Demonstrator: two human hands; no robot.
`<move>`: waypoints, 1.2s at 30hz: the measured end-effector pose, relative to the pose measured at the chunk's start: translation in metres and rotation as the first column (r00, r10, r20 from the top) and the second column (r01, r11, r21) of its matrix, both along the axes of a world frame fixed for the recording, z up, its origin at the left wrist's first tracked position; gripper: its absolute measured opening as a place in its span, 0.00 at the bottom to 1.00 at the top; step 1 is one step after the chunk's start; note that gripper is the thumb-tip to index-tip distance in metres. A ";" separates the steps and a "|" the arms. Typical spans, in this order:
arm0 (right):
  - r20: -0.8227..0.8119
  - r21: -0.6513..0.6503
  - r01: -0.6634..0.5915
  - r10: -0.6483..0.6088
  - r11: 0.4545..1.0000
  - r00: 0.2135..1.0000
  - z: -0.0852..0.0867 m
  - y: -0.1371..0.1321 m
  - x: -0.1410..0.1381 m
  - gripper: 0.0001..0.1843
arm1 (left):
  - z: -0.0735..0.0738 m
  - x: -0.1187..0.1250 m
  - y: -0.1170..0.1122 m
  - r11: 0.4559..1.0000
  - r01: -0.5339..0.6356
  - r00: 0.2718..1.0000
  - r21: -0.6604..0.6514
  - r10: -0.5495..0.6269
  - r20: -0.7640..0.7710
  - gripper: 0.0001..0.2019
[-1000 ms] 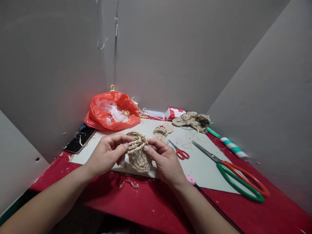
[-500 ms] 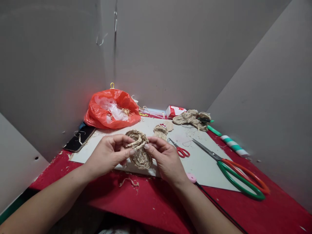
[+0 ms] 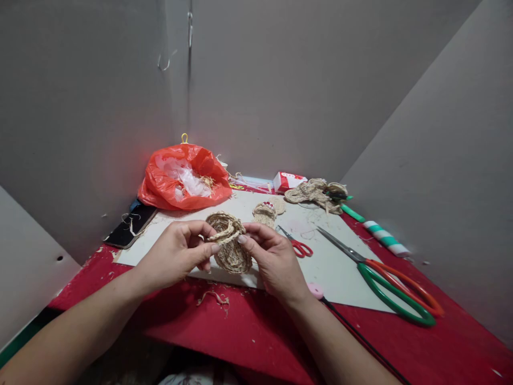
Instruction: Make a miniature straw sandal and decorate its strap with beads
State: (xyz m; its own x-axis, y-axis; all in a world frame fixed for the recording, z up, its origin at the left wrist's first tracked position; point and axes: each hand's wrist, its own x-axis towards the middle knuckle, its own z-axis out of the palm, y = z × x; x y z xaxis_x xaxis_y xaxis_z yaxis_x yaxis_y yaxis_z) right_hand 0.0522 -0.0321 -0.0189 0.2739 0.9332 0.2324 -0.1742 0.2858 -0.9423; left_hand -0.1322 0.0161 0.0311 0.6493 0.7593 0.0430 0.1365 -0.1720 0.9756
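Observation:
Between my two hands is a small woven straw slipper (image 3: 232,255), its braided strap across the top and its rounded end towards me. My left hand (image 3: 182,248) pinches the strap's left side between thumb and fingers. On the other side, my right hand (image 3: 270,256) is closed on the strap's right edge, thumb on top. Just behind the right hand lies another small straw slipper (image 3: 264,214) with dark red beads. Small red-handled scissors (image 3: 298,247) rest beside that hand.
A white board (image 3: 332,267) covers part of the red table (image 3: 224,331). Large scissors (image 3: 385,283) lie at right, near a striped roll (image 3: 385,239). Behind are a red plastic bag (image 3: 216,187), a red-white box (image 3: 286,182) and more straw pieces (image 3: 315,191). A phone (image 3: 130,229) lies left.
Both hands keep their hold on the slipper, with only a slight shift of fingers and slipper. The whole view has moved a few pixels; the things on the table look unchanged.

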 end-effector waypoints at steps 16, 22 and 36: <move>0.036 0.007 -0.004 0.003 1.000 0.999 0.001 -0.001 0.000 0.09 | 0.003 -0.001 0.005 0.997 0.067 0.996 -0.035 -0.065 0.058 0.15; 0.036 0.016 0.012 -0.012 1.000 0.999 0.003 -0.002 -0.001 0.11 | 0.002 -0.001 0.004 0.995 0.063 0.995 -0.072 -0.057 0.084 0.14; 0.042 0.009 0.019 -0.019 1.000 0.999 0.001 -0.001 0.000 0.10 | 0.004 -0.002 0.005 0.989 0.083 0.995 -0.121 -0.077 0.059 0.11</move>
